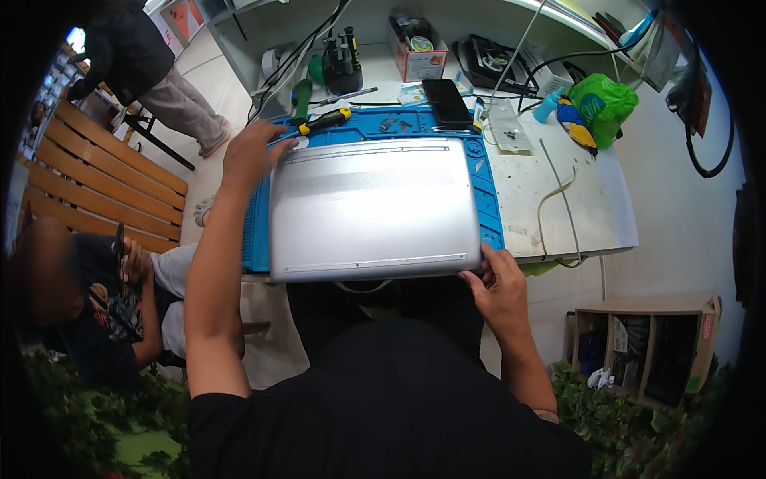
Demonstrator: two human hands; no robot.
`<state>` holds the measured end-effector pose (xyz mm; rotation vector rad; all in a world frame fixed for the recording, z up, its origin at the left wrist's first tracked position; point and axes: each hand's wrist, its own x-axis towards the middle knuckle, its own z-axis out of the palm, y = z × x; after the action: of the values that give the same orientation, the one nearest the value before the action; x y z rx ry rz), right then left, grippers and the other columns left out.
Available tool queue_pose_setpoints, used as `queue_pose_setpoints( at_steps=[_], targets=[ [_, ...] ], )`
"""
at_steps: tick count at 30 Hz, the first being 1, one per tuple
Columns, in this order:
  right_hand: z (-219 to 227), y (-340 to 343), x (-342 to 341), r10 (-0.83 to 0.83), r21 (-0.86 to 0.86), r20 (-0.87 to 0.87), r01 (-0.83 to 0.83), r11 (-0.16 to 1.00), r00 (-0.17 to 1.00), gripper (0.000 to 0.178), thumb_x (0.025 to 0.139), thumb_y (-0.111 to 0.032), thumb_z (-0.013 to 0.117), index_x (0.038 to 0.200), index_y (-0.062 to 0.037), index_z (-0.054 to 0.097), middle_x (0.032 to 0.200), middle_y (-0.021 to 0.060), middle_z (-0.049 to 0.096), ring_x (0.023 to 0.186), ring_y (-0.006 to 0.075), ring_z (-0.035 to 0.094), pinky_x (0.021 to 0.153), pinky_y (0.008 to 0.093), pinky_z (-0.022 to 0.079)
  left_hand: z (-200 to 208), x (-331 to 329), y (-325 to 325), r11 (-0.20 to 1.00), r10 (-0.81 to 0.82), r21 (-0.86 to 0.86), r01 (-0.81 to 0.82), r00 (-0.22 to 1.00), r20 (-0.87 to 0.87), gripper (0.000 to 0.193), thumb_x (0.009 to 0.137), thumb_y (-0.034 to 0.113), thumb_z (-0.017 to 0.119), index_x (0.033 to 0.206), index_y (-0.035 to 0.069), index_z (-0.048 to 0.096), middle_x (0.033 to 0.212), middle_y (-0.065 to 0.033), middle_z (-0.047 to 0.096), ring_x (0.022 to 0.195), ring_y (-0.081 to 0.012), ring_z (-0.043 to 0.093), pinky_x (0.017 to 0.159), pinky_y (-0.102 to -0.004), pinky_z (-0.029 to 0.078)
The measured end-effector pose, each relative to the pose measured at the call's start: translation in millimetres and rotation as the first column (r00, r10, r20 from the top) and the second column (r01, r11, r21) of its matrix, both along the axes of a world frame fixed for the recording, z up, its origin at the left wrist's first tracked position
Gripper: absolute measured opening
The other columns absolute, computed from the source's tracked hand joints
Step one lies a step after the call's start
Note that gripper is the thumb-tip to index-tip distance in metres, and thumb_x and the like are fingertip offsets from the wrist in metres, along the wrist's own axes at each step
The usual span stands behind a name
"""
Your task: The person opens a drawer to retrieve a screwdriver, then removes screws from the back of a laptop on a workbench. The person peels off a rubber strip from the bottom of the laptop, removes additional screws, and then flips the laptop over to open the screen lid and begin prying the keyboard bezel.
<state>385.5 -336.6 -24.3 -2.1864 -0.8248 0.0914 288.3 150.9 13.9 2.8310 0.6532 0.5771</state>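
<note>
At the tabletop's (523, 211) front edge, the right hand (500, 294) is gripping the laptop's (375, 211) corner, likely suiting something stiff, slippery; the left hand's (252, 152) grip is unclear.

A laptop (375, 211) lies on a mat (489, 203) on the table (517, 188), with the left hand (254, 153) by its far left corner and the right hand (499, 289) at its near right one. Behind it are a screwdriver (325, 121), left, and a phone (447, 104), right; behind the phone, a box (420, 64). Farther right, a bottle (549, 104) stands just left of a bag (604, 108). A bench (104, 176) is left of the table.
</note>
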Motion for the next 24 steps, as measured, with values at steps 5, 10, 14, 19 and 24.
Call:
queue_pose_setpoints(
  at_steps=[5, 10, 14, 19, 24],
  targets=[
    [-3.6, -0.3, -6.5, -0.058, 0.152, -0.150, 0.081, 0.985, 0.987, 0.056, 0.087, -0.004, 0.090, 0.138, 0.0060, 0.067, 0.097, 0.0116, 0.068, 0.071, 0.0149, 0.066, 0.065, 0.0296, 0.059, 7.2, -63.5, -125.8, 0.948, -0.296, -0.148, 0.283, 0.952, -0.074, 0.088, 0.070, 0.056, 0.098, 0.141, 0.012, 0.071, 0.155, -0.0184, 0.061, 0.150, -0.0435, 0.050, 0.124, -0.0524, 0.041],
    [-3.7, 2.8, -5.0, -0.064, 0.298, -0.495, 0.239, 0.924, 0.866, 0.051, 0.096, -0.007, 0.085, 0.139, 0.0120, 0.064, 0.094, 0.0082, 0.069, 0.074, 0.0118, 0.068, 0.063, 0.0283, 0.060, -16.3, -71.5, -221.0, 0.932, -0.361, -0.081, 0.352, 0.917, -0.168, 0.114, 0.069, 0.057, 0.098, 0.163, 0.016, 0.049, 0.175, -0.0232, 0.033, 0.162, -0.0525, 0.025, 0.129, -0.0701, 0.024],
    [-9.5, -7.5, 4.1, 0.162, 0.503, -0.680, 0.295, 0.812, 0.715, 0.051, 0.101, -0.012, 0.081, 0.142, 0.0119, 0.062, 0.099, 0.0071, 0.069, 0.076, 0.0117, 0.068, 0.067, 0.0263, 0.061, -18.6, -59.1, -242.4, 0.969, -0.245, 0.013, 0.248, 0.962, -0.123, 0.103, 0.072, 0.032, 0.097, 0.163, 0.017, 0.051, 0.174, -0.0207, 0.038, 0.162, -0.0511, 0.029, 0.129, -0.0681, 0.025],
    [76.6, 23.6, -34.0, 0.472, 0.792, -0.489, 0.146, 0.592, 0.733, 0.059, 0.104, -0.007, 0.073, 0.157, 0.0083, 0.049, 0.116, 0.0108, 0.066, 0.101, 0.0164, 0.068, 0.085, 0.0305, 0.063, -5.1, -73.3, -226.8, 0.975, -0.220, 0.060, 0.215, 0.972, 0.085, 0.092, 0.076, -0.003, 0.075, 0.163, 0.009, 0.050, 0.170, -0.0254, 0.044, 0.156, -0.0525, 0.041, 0.126, -0.0689, 0.033],
    [86.4, 43.2, -42.8, 0.600, 0.733, -0.142, -0.323, 0.598, 0.788, 0.066, 0.100, -0.008, 0.076, 0.159, 0.0018, 0.050, 0.135, 0.0182, 0.066, 0.117, 0.0243, 0.067, 0.096, 0.0358, 0.062, 29.3, -87.8, -199.3, 0.986, -0.164, 0.119, 0.121, 0.857, 0.488, 0.072, 0.078, -0.017, 0.066, 0.148, 0.004, 0.067, 0.139, -0.0233, 0.071, 0.132, -0.0441, 0.065, 0.112, -0.0467, 0.052]
  ],
)
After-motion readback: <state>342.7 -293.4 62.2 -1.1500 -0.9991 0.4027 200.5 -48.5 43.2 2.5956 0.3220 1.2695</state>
